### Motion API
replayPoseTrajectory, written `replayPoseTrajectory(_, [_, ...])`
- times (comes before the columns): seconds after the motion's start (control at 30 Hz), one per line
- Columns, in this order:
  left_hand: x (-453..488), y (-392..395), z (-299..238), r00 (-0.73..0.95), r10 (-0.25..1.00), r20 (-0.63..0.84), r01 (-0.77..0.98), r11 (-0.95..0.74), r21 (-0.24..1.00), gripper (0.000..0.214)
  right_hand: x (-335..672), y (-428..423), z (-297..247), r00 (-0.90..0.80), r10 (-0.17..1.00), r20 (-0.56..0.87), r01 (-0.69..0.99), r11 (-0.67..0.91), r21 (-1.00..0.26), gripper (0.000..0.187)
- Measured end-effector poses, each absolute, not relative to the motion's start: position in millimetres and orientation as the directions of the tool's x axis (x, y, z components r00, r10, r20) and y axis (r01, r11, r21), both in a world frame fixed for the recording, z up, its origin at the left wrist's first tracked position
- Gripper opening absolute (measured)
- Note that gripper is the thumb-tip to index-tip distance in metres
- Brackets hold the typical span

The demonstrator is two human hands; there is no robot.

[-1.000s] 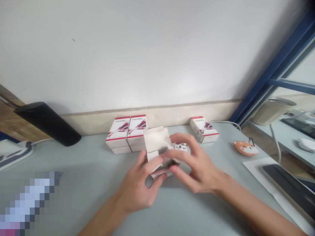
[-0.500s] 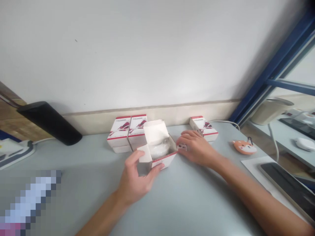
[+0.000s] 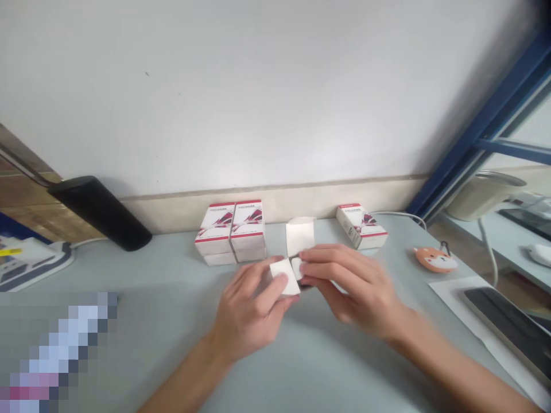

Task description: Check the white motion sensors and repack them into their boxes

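Note:
A small white and red cardboard box (image 3: 300,235) stands open between my hands, its lid flap raised at the back. My left hand (image 3: 253,310) wraps its left side, a finger pressing on a white side flap (image 3: 284,274). My right hand (image 3: 348,281) is on the right side, its fingers on the other, smaller white flap (image 3: 297,268). What lies inside the box is mostly hidden by the flaps and fingers. Behind my left hand stand closed boxes (image 3: 248,221) of the same print, side by side in stacks.
Another printed box (image 3: 364,225) is at the back right, near a white cable. An orange animal-faced case (image 3: 435,260) and a phone (image 3: 508,321) on white paper lie at the right. A black cylinder (image 3: 101,212) leans at the left by the wall (image 3: 275,103).
The side flaps have been folded inward over the box opening, covering the plastic-wrapped contents. My right hand has come from beside the box onto its right side. The view has shifted slightly.

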State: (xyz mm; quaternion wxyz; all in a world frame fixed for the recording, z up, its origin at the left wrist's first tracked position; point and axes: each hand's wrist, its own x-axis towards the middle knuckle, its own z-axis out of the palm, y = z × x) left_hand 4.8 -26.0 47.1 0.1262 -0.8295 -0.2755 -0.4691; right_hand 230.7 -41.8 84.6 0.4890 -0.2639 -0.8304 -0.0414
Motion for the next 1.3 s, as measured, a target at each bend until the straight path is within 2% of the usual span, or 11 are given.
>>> replayPoseTrajectory(0.17, [4.2,-28.4,46.7,0.403,0.392,0.827,0.565,-0.818,0.112,0.034,234.5,-38.1,80.7,-0.415,0.464,0.783,0.498,0.836,-0.231,0.022])
replayPoseTrajectory(0.33, [4.8,-30.7,48.0,0.421,0.337,0.842,0.546,-0.835,0.061,0.037,230.4,-42.7,72.2,-0.401,0.405,0.822,0.418,0.879,-0.229,0.025])
replayPoseTrajectory(0.47, [4.4,-29.2,42.9,0.386,0.323,0.864,0.534,-0.842,0.077,0.044,229.2,-44.8,75.4,-0.413,0.455,0.789,0.481,0.845,-0.234,0.016])
replayPoseTrajectory(0.57, [3.1,-25.6,34.4,0.309,0.35,0.884,0.489,-0.856,0.169,0.053,232.8,-45.0,81.6,-0.479,0.478,0.737,0.498,0.839,-0.221,0.032])
replayPoseTrajectory(0.67, [2.0,-22.4,26.1,0.202,0.371,0.906,0.454,-0.856,0.249,0.065,237.0,-44.1,84.1,-0.506,0.451,0.735,0.501,0.848,-0.175,0.043])
replayPoseTrajectory(0.77, [2.3,-21.9,21.3,0.132,0.42,0.898,0.444,-0.835,0.325,0.073,240.8,-39.4,81.9,-0.36,0.463,0.81,0.535,0.814,-0.228,0.044])
replayPoseTrajectory(0.83, [3.1,-22.5,19.8,0.108,0.454,0.884,0.426,-0.825,0.372,0.076,245.2,-32.3,76.8,-0.203,0.526,0.826,0.646,0.706,-0.291,0.04])
replayPoseTrajectory(0.9, [3.9,-22.8,19.1,0.113,0.46,0.881,0.413,-0.828,0.379,0.079,252.4,-22.6,67.9,-0.14,0.639,0.756,0.795,0.528,-0.298,0.033])
replayPoseTrajectory(1.03, [4.3,-22.1,19.8,0.143,0.44,0.887,0.407,-0.843,0.352,0.082,268.5,-4.3,45.2,-0.16,0.9,0.406,0.957,0.243,-0.16,0.023])
replayPoseTrajectory(1.13, [4.1,-22.3,22.0,0.162,0.425,0.891,0.414,-0.849,0.329,0.08,274.9,2.1,35.6,-0.113,0.965,0.238,0.977,0.151,-0.15,0.022])
replayPoseTrajectory(1.3, [5.5,-25.3,29.2,0.202,0.412,0.888,0.419,-0.856,0.302,0.074,278.1,5.5,35.8,-0.057,0.99,0.133,0.969,0.087,-0.232,0.023])
